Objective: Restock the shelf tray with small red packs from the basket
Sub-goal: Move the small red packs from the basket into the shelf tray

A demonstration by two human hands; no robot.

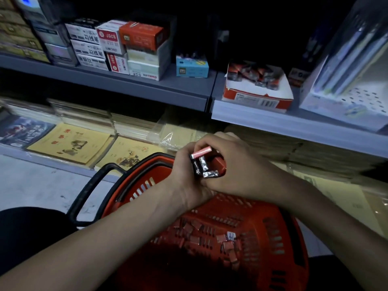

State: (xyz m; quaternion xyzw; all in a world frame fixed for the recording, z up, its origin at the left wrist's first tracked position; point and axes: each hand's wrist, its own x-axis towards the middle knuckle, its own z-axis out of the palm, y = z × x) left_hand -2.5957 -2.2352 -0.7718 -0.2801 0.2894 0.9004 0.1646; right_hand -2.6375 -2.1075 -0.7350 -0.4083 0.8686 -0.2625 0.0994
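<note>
Both my hands meet above the far rim of the red basket (279, 238). My left hand (184, 171) and my right hand (237, 164) together grip a bunch of small red packs (204, 164) with dark foil ends; my right fingers pinch one pinkish pack at the top. Several loose red packs (210, 234) lie on the basket's bottom. The shelf tray (256, 97), a red and white carton, stands on the upper right shelf and holds several red packs (256, 75).
The basket's black handle (88, 192) hangs to the left. Stacked stationery boxes (117, 47) and a blue box (192, 68) fill the upper left shelf. Notebooks (71, 143) lie on the lower shelf. A large clear-fronted package (348, 80) stands right of the tray.
</note>
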